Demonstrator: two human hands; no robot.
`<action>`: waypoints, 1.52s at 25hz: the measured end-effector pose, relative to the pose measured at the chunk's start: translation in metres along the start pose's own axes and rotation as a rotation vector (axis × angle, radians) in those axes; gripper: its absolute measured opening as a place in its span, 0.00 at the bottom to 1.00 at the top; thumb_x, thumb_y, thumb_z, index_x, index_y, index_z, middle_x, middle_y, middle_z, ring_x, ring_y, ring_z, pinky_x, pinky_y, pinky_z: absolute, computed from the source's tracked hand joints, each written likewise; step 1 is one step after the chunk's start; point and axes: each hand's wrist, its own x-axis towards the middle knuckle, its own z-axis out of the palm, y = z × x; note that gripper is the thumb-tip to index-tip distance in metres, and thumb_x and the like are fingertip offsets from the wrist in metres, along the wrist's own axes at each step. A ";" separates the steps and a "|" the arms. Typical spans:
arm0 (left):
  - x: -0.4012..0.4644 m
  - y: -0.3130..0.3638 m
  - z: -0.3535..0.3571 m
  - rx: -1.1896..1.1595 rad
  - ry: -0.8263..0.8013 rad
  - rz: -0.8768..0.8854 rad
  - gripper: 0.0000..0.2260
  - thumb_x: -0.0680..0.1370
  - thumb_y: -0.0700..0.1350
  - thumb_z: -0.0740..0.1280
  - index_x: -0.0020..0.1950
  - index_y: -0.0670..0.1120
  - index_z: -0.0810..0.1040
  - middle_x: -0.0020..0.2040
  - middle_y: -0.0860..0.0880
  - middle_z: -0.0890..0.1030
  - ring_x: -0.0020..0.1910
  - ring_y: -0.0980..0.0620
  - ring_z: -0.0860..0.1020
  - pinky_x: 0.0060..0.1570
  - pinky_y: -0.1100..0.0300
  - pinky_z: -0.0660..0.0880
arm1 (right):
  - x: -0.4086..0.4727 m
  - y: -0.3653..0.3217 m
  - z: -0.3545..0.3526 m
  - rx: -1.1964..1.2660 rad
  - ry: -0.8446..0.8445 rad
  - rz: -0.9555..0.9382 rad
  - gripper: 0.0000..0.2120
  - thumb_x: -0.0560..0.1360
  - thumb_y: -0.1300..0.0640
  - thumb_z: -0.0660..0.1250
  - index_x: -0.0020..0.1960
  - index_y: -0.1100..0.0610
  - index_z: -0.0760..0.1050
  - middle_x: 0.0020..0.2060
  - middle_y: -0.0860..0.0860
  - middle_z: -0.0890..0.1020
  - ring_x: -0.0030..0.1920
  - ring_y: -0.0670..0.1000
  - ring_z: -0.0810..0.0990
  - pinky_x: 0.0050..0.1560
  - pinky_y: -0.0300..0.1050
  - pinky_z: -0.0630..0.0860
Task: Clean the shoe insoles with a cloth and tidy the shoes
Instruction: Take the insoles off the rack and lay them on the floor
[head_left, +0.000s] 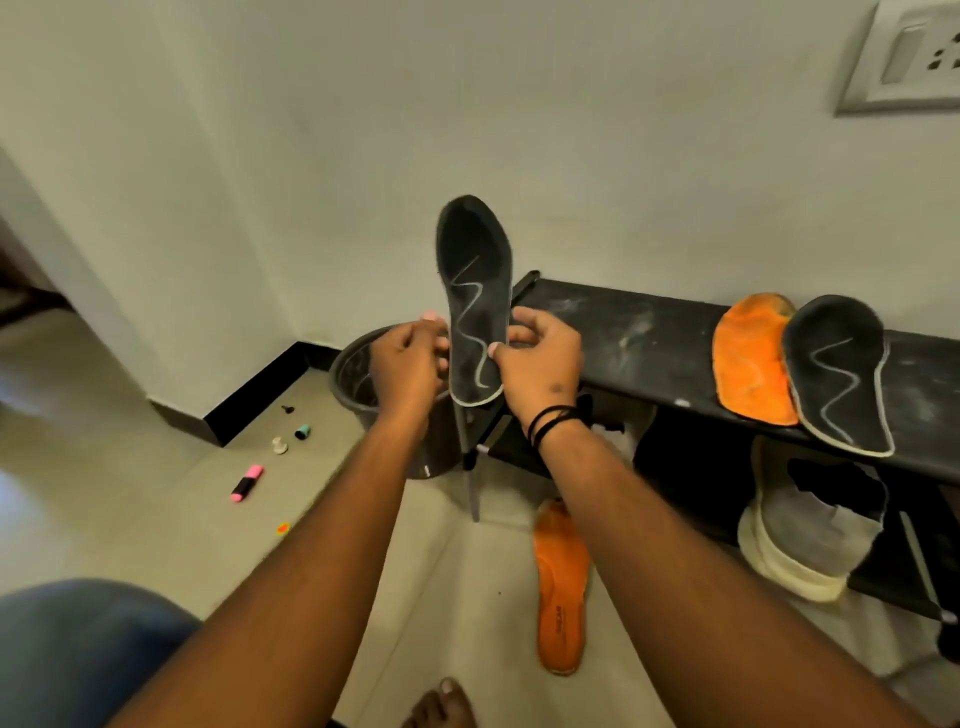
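I hold a black insole (475, 291) with a pale wavy line upright in front of the wall. My left hand (408, 364) grips its left edge near the heel, and my right hand (540, 358) pinches its right edge with the thumb on the face. A second black insole (836, 374) and an orange insole (748, 364) lie on top of the black shoe rack (623, 332). Another orange insole (561, 587) lies on the floor below my right forearm. A grey shoe (800, 535) with a cream sole sits on the rack's lower shelf. No cloth is visible.
A dark bucket (358, 374) stands on the floor behind my left hand, beside the rack's leg (472, 488). A pink marker (247, 483) and small caps (291, 439) lie on the tiles at left. My bare foot (441, 706) and knee (78, 649) are at the bottom.
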 end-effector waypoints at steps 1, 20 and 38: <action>0.000 -0.006 -0.016 -0.041 0.050 -0.022 0.10 0.82 0.48 0.66 0.47 0.45 0.84 0.34 0.48 0.80 0.28 0.55 0.74 0.27 0.62 0.72 | -0.012 0.005 0.012 -0.008 -0.031 -0.025 0.20 0.68 0.69 0.72 0.58 0.56 0.80 0.39 0.46 0.84 0.41 0.45 0.84 0.48 0.42 0.83; -0.099 -0.287 -0.079 0.478 0.228 -0.771 0.10 0.82 0.42 0.64 0.56 0.41 0.83 0.53 0.40 0.84 0.48 0.40 0.81 0.50 0.54 0.77 | -0.145 0.262 0.026 -0.516 -0.318 0.616 0.16 0.71 0.64 0.72 0.58 0.55 0.80 0.50 0.52 0.84 0.52 0.52 0.82 0.57 0.44 0.78; -0.067 -0.031 0.040 -0.086 0.384 0.150 0.14 0.82 0.46 0.67 0.38 0.42 0.80 0.31 0.57 0.77 0.31 0.67 0.76 0.34 0.75 0.68 | -0.013 0.051 0.009 -0.176 -0.339 0.120 0.22 0.77 0.54 0.68 0.28 0.63 0.73 0.25 0.57 0.72 0.30 0.51 0.68 0.35 0.47 0.66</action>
